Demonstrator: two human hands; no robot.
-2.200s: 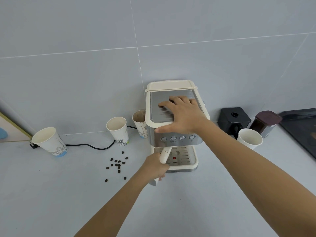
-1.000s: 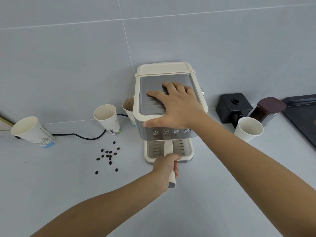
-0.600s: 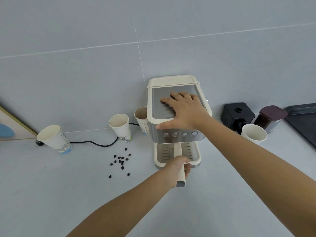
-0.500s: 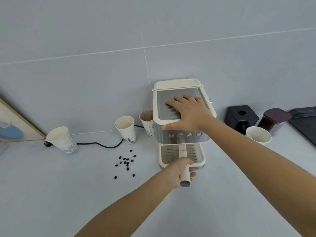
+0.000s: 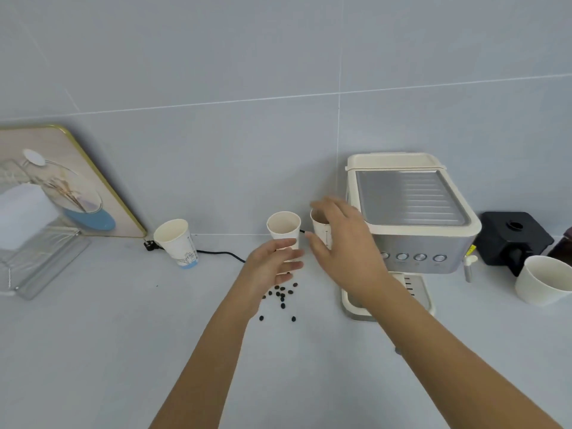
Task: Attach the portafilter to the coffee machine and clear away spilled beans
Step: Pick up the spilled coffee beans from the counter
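Observation:
The cream and steel coffee machine (image 5: 411,212) stands against the wall at the right. My right arm hides the portafilter and most of the drip tray. Several dark coffee beans (image 5: 282,295) lie scattered on the grey counter left of the machine. My left hand (image 5: 272,263) hovers open just above the beans, in front of a white paper cup (image 5: 284,226). My right hand (image 5: 343,243) is open too, fingers spread, in front of a second paper cup (image 5: 318,226) beside the machine. Neither hand holds anything.
A third paper cup (image 5: 176,241) stands further left near a black power cord (image 5: 219,252). A framed picture (image 5: 62,187) and a clear rack (image 5: 37,252) occupy the far left. A black grinder (image 5: 510,239) and a white cup (image 5: 544,284) sit right of the machine.
My left hand let go of the portafilter handle and moved left over the beans. My right hand left the machine's top and came down toward the cups. The view swung left.

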